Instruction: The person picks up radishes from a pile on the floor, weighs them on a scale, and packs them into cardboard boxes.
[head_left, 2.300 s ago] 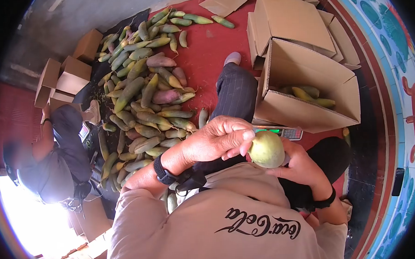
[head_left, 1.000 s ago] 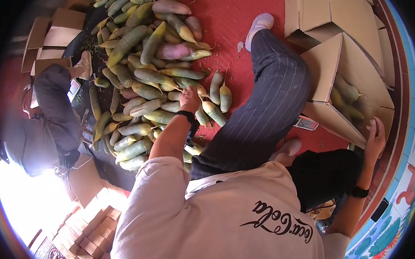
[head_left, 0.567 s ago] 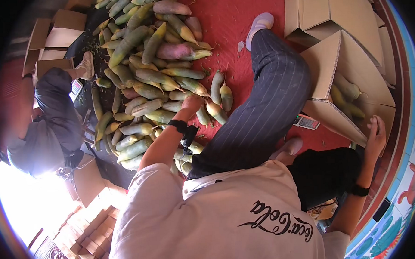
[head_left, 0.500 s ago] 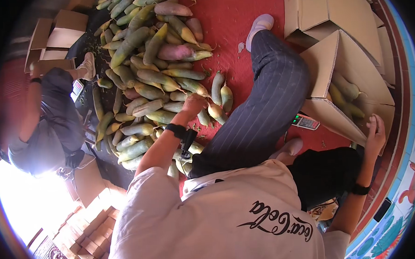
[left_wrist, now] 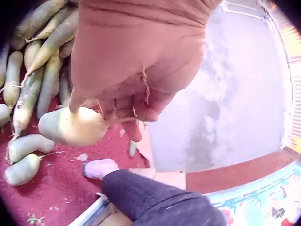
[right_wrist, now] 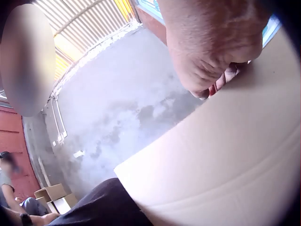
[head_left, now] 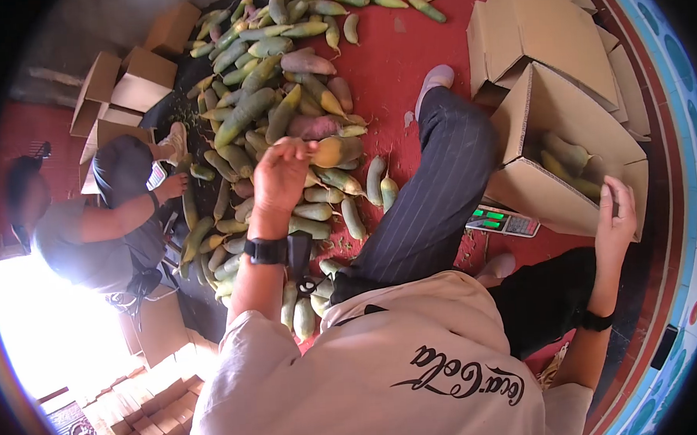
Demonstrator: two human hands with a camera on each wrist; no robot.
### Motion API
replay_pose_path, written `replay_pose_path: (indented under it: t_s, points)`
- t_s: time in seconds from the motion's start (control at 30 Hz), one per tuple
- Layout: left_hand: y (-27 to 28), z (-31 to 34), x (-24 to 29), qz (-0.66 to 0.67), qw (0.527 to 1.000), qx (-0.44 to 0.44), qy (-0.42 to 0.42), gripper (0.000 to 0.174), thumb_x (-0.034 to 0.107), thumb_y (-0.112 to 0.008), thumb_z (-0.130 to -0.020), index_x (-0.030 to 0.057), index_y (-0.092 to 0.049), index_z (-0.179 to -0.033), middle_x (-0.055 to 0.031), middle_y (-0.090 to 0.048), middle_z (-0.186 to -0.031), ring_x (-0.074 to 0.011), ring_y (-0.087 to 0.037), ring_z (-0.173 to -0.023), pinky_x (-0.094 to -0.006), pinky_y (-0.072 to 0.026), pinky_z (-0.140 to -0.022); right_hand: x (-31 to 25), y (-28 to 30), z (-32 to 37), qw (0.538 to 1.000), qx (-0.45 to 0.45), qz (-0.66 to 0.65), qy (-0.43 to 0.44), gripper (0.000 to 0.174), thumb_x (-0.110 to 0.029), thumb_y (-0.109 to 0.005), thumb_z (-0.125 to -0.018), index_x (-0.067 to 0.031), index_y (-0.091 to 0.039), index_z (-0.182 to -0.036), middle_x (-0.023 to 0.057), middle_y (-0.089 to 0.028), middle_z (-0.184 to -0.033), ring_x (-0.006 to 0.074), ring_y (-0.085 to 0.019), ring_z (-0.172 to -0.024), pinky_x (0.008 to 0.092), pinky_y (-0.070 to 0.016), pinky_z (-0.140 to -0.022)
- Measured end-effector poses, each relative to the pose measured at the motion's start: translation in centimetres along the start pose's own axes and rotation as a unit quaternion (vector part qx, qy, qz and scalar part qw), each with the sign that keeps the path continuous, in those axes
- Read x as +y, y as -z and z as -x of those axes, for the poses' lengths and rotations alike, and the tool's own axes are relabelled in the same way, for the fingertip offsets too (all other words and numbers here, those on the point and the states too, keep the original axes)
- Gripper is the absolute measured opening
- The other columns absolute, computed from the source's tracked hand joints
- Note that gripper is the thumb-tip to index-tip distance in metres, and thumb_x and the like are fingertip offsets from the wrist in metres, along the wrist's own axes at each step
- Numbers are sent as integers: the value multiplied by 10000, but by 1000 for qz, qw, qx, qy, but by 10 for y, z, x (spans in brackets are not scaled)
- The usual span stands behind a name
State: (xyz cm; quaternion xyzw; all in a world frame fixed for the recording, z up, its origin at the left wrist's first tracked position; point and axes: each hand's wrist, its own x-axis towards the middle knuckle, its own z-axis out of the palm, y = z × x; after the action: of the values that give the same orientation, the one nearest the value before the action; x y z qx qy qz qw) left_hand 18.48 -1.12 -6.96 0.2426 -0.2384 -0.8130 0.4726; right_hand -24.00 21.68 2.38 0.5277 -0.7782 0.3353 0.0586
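My left hand (head_left: 281,178) is raised over the pile, pinching the thin root of a green radish (head_left: 336,150). In the left wrist view that radish (left_wrist: 70,126) hangs sideways, pale at the root end and greenish at the other, below the palm (left_wrist: 141,52). Many more green radishes (head_left: 243,117) lie heaped on the red floor, a few purplish. My right hand (head_left: 616,206) rests at the near rim of an open cardboard box (head_left: 573,196), fingers loose. The right wrist view shows this hand (right_wrist: 216,47) over the box edge, fingertips partly hidden. A few radishes (head_left: 568,165) lie inside the box.
A digital scale (head_left: 504,221) with lit green digits lies beside the box. My bent leg (head_left: 440,182) stretches between pile and box. More cartons (head_left: 539,34) stand behind. Another person (head_left: 92,221) sits across the pile at the left, near small boxes (head_left: 144,79).
My left hand has gone from reaching into the pile to lifted above it, now with a radish by its root. My right hand stays at the box. The head view has tilted up.
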Motion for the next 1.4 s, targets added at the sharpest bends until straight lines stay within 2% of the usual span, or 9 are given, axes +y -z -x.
replay_pose_path:
  t_s: [0.2,0.4,0.5,0.67,0.8,0.9,1.0,1.13,1.4]
  points:
    - [-100,19,31,169,976,-129,-46,235,62,-435,-772,103,-316,-573,-1,-338,-596,-147,-400,-681,-471,-165,-1043,-81,7,4,989,-65,-121,50,175,-18,-543,-783,-6,-559,-958,105,-553,-913,203,-550,-841,293,-422,-782]
    - [-169,38,17,214,956,-198,15,224,121,-431,-771,124,-336,-568,2,-335,-564,-142,-398,-645,-391,-291,-910,-125,-12,18,936,-215,-229,158,460,-155,-692,-680,-37,-516,-1088,147,-545,-1037,311,-538,-956,368,-433,-826]
    - [-185,37,-3,202,946,-249,43,250,134,-445,-773,129,-350,-542,-3,-373,-557,-139,-428,-665,-346,-310,-790,-130,-27,33,903,-295,-298,97,517,-182,-710,-678,-25,-493,-1121,152,-542,-1048,307,-539,-966,363,-434,-830]
    - [-190,35,-27,219,937,-257,90,251,164,-458,-793,89,-397,-562,-22,-386,-577,-174,-447,-693,-422,-293,-980,-121,-25,43,849,-367,-375,-58,500,-189,-698,-700,8,-484,-1107,158,-549,-987,249,-541,-954,345,-423,-838]
    - [-176,26,-40,189,931,-299,91,201,196,-449,-829,59,-500,-690,-57,-512,-763,-216,-482,-915,-437,-257,-1013,-97,-3,46,875,-335,-346,-43,389,-206,-613,-779,37,-499,-1061,117,-547,-949,182,-531,-870,317,-417,-786]
    - [-157,23,-42,-81,972,-212,63,281,170,-393,-856,-12,-537,-1015,-159,-415,-1282,-278,-391,-1195,-433,-250,-1020,-71,20,39,879,-268,-371,-134,325,-192,-551,-803,27,-510,-1041,63,-559,-909,141,-509,-833,297,-417,-758]
    - [-126,16,-40,-285,953,-97,45,283,184,-404,-870,-3,-544,-1030,-137,-467,-1232,-258,-421,-1166,-404,-267,-1010,-33,39,33,895,-141,-379,-188,387,-236,-508,-840,37,-501,-1114,69,-559,-983,135,-516,-886,258,-401,-805]
    - [-34,0,-45,-420,903,28,89,279,193,-411,-882,22,-554,-1049,-88,-565,-1103,-204,-491,-1079,-336,-355,-921,2,60,4,981,-33,-97,-163,308,-271,-500,-864,28,-548,-923,70,-533,-787,130,-481,-740,263,-387,-692]
    - [141,21,-85,-373,841,292,261,253,204,-443,-847,74,-586,-1011,-31,-597,-1001,-163,-529,-937,-332,-383,-814,91,33,-25,948,-149,98,-264,431,-382,-487,-858,40,-549,-927,166,-562,-818,258,-532,-772,317,-405,-742]
